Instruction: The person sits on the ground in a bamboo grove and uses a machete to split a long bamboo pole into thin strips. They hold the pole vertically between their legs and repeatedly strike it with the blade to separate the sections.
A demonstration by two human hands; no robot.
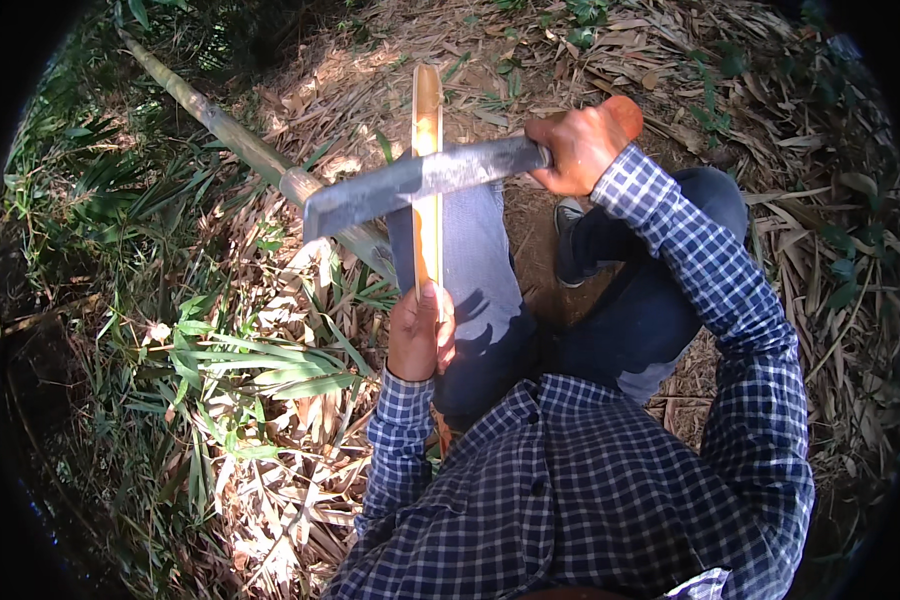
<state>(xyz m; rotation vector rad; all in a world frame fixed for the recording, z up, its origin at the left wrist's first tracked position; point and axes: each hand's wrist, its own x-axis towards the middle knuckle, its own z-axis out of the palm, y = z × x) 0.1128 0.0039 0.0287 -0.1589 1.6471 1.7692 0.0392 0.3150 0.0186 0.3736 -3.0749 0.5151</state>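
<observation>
My left hand [421, 332] is closed round the near end of a split bamboo strip [427, 248], which points away from me with its pale hollow side up. A machete [370, 192] with a broad grey blade lies crosswise over the strip, its squared tip toward the left. Its orange handle [624, 115] is gripped in my right hand [576, 148], to the right of the strip. Whether the blade touches the bamboo or hovers just above it I cannot tell. Beneath both is my left leg in jeans [475, 250].
A long bamboo pole [220, 125] runs diagonally from the far left to beside my left knee. Green leaves [290, 370] and dry bamboo litter [280, 490] cover the ground at the left. My shoe [568, 240] rests on bare soil, with more dry leaves [820, 300] to the right.
</observation>
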